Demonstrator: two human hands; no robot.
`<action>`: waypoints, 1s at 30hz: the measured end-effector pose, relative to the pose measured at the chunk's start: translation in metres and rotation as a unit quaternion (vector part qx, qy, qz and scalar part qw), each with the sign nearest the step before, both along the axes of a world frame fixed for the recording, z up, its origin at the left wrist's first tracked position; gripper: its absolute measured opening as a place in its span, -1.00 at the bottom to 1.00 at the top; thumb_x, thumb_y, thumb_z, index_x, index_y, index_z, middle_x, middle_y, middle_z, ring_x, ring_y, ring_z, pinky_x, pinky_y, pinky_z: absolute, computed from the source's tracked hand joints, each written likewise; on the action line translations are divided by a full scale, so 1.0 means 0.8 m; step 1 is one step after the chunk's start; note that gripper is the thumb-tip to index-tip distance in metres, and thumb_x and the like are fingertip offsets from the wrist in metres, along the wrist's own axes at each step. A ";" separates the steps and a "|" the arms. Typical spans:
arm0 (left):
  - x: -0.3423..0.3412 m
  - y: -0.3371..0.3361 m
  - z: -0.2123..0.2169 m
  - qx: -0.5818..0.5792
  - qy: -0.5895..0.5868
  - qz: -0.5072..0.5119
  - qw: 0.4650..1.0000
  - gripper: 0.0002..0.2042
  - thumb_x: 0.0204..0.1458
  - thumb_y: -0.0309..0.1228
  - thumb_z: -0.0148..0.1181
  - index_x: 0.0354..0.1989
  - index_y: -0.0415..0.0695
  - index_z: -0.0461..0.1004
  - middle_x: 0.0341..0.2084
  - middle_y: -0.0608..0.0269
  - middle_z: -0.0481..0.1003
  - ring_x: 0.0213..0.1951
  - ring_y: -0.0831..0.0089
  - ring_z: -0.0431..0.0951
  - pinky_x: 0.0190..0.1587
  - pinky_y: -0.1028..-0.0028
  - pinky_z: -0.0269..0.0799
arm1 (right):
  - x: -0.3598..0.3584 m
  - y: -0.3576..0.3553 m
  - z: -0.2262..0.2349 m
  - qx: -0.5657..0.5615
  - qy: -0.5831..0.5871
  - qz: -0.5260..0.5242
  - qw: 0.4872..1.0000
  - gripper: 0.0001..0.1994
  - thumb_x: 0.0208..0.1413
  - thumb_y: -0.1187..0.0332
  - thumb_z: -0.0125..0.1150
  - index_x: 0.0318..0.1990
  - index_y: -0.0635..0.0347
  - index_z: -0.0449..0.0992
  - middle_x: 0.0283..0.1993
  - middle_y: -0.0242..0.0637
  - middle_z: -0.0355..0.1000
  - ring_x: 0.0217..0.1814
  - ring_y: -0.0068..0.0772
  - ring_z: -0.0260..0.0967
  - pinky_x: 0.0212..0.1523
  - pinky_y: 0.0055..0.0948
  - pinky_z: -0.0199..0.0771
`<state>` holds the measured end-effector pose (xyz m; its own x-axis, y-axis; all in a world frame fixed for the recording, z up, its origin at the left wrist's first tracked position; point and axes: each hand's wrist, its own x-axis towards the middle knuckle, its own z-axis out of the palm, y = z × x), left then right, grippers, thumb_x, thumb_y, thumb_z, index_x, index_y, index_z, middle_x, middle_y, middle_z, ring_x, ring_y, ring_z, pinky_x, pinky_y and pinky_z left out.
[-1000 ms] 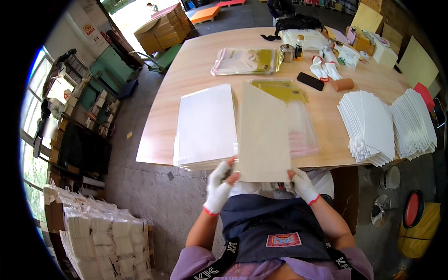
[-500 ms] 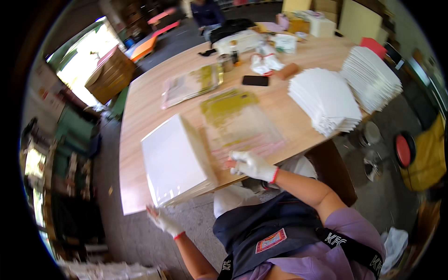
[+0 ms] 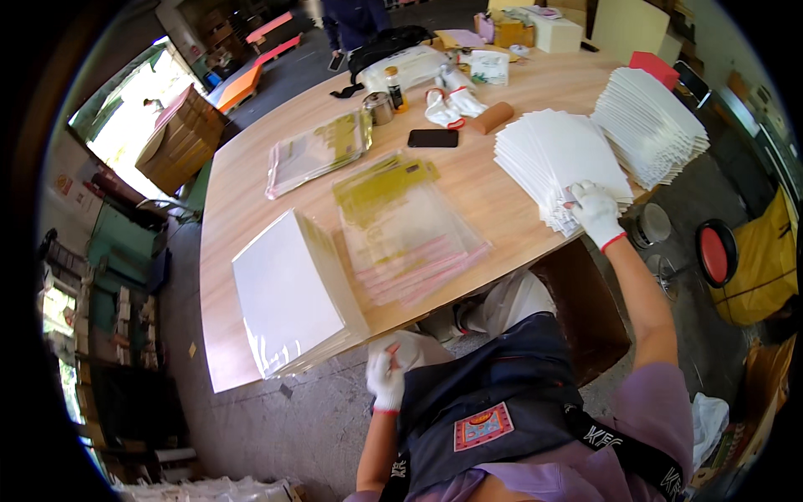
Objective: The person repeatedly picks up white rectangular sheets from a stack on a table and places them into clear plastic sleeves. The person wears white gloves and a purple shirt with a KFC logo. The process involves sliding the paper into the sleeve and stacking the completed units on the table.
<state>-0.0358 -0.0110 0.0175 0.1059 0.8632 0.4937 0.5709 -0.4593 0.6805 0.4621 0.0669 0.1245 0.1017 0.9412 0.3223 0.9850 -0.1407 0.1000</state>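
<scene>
My right hand [image 3: 595, 211], in a white fingertip-less glove with a red cuff, is on the near corner of a fanned stack of white sheets [image 3: 560, 155]. Its fingers are curled at the sheets' edge; how many sheets they pinch is hidden. Beside the table's front edge, over my lap, my left hand [image 3: 386, 378] wears a matching glove, its fingers loosely curled with nothing visible in them. Left of centre stands a pile of white sheets in clear film [image 3: 288, 293]. Next to it lie clear plastic bags [image 3: 410, 230] with gold-coloured ends and pink strips.
More bags [image 3: 314, 155] lie farther back, near a metal cup [image 3: 378, 109], a bottle [image 3: 395, 90] and a black phone [image 3: 432, 138]. A second white stack [image 3: 648, 125] is at the far right. A cardboard box [image 3: 581, 314] stands below the table edge. Another person [image 3: 355, 21] is beyond the table.
My right hand has gone from beside the clear bags rightward to the fanned white stack. My left hand has left the wrapped pile's near corner and come right, toward my lap, its fingers curling.
</scene>
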 end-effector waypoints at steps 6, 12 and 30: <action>0.082 0.142 0.020 0.050 0.189 -0.040 0.980 -0.62 -0.14 -0.44 0.16 -0.05 -0.03 0.41 -0.10 0.13 0.39 -0.05 0.11 0.36 -0.04 0.20 0.29 | 0.006 0.006 -0.004 0.022 0.020 0.029 0.999 -0.74 -0.09 0.14 0.17 -0.29 0.05 0.49 -0.28 -0.28 0.38 -0.19 -0.21 0.34 -0.20 -0.23 0.35; 0.115 0.193 0.018 0.000 0.371 -0.035 0.928 -0.57 -0.28 -0.31 0.19 -0.11 -0.01 0.41 -0.05 0.14 0.34 -0.02 0.08 0.32 0.05 0.09 0.19 | -0.009 0.009 0.010 0.017 0.017 0.004 1.000 -0.78 -0.11 0.18 0.15 -0.34 0.07 0.45 -0.31 -0.30 0.37 -0.20 -0.22 0.34 -0.20 -0.23 0.35; 0.095 0.202 0.025 -0.069 0.341 -0.024 0.937 -0.70 -0.26 -0.52 0.15 -0.25 -0.07 0.40 -0.32 0.10 0.44 -0.23 0.14 0.46 -0.24 0.26 0.41 | -0.025 -0.133 -0.028 0.169 0.320 -0.054 0.931 -0.81 0.01 0.27 0.20 -0.45 0.13 0.33 -0.54 -0.28 0.35 -0.59 -0.31 0.32 -0.55 -0.37 0.30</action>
<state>0.0403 0.1503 0.0378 0.3963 0.9001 0.1810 0.8759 -0.4297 0.2193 0.4422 -0.0396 0.1023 0.4628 0.7697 0.4398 0.8060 -0.1588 -0.5702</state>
